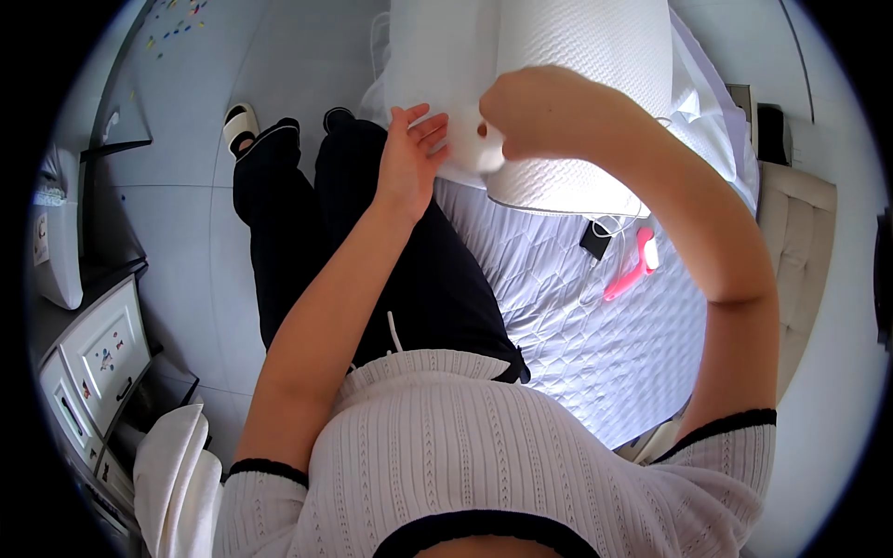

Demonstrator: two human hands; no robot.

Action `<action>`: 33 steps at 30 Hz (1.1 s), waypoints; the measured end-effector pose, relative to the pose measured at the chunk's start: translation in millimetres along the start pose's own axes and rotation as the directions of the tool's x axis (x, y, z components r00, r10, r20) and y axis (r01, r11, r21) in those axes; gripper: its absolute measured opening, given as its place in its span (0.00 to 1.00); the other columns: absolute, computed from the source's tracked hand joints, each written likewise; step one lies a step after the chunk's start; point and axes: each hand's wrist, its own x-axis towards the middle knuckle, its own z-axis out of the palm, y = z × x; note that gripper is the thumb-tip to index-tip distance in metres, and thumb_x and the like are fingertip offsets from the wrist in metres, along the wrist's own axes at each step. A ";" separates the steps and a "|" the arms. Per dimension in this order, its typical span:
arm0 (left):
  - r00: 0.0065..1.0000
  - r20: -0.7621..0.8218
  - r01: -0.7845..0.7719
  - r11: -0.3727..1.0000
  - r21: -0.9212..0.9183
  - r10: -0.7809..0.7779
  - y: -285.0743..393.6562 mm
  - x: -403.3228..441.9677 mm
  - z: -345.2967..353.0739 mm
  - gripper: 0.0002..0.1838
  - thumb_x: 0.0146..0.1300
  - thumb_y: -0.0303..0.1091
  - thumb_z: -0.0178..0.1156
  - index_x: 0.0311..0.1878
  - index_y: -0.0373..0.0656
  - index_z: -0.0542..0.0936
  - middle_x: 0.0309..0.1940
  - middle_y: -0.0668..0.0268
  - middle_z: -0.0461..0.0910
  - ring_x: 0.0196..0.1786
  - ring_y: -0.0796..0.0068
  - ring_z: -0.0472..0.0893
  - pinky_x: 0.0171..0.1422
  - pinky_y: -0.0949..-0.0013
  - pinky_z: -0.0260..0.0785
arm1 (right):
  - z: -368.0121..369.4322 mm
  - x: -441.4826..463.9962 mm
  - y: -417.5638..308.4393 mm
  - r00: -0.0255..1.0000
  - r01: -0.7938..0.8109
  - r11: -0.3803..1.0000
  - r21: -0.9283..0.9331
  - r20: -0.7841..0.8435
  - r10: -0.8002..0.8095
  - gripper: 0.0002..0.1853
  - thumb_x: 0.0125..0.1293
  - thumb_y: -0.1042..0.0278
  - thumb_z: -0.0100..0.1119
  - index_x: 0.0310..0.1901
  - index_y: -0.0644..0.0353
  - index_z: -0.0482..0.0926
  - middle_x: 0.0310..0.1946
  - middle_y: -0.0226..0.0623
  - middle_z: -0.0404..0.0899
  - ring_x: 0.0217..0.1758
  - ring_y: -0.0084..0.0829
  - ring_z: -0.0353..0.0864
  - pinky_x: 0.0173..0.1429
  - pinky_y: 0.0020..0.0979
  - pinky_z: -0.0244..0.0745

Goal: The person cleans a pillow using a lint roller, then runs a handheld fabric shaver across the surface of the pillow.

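A large white pillow [595, 56] with a textured cover lies on the bed in front of me. A smooth white cloth [442, 51] borders it on the left. My left hand [412, 158] is open, palm up and fingers spread, beside the cloth's lower left edge. My right hand [535, 116] is closed, with fingers curled, over the line where cloth and pillow meet. What it grips, if anything, is hidden. The pillow's near edge shows a dark piping line.
On the quilted mattress cover [558, 344] lie a pink and white device [642, 265], a black box [595, 240] and a white cable [609, 226]. A padded headboard [795, 251] stands right. White drawers [107, 353] and a draped white cloth [172, 474] are left. Small colourful pieces [177, 28] dot the floor.
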 end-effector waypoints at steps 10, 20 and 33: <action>0.997 -0.025 -0.069 0.998 -0.006 0.069 0.0 0.4 -3.5 0.30 0.76 0.59 0.34 0.61 0.38 0.64 0.57 0.52 0.70 0.63 0.59 0.69 0.71 0.55 0.60 | 15.7 -0.2 -23.4 0.988 0.045 0.998 0.043 0.145 -0.051 0.15 0.49 0.71 0.64 0.41 0.55 0.86 0.32 0.42 0.84 0.39 0.42 0.85 0.42 0.40 0.79; 0.997 -0.020 -0.075 0.997 -0.021 0.075 0.9 -1.5 -5.5 0.32 0.76 0.58 0.36 0.63 0.36 0.61 0.59 0.48 0.67 0.66 0.55 0.67 0.74 0.52 0.57 | 17.8 -16.1 -21.2 0.973 0.079 0.988 0.132 0.206 -0.105 0.16 0.45 0.69 0.65 0.39 0.59 0.85 0.35 0.43 0.83 0.41 0.45 0.83 0.44 0.40 0.78; 0.999 -0.007 -0.054 0.998 -0.014 0.054 3.1 -1.7 -6.0 0.32 0.76 0.59 0.35 0.63 0.37 0.61 0.60 0.47 0.67 0.66 0.55 0.67 0.73 0.52 0.57 | 12.4 -51.2 14.1 0.980 0.083 0.988 0.128 0.168 -0.104 0.17 0.42 0.72 0.60 0.38 0.63 0.83 0.32 0.46 0.83 0.39 0.46 0.82 0.44 0.41 0.77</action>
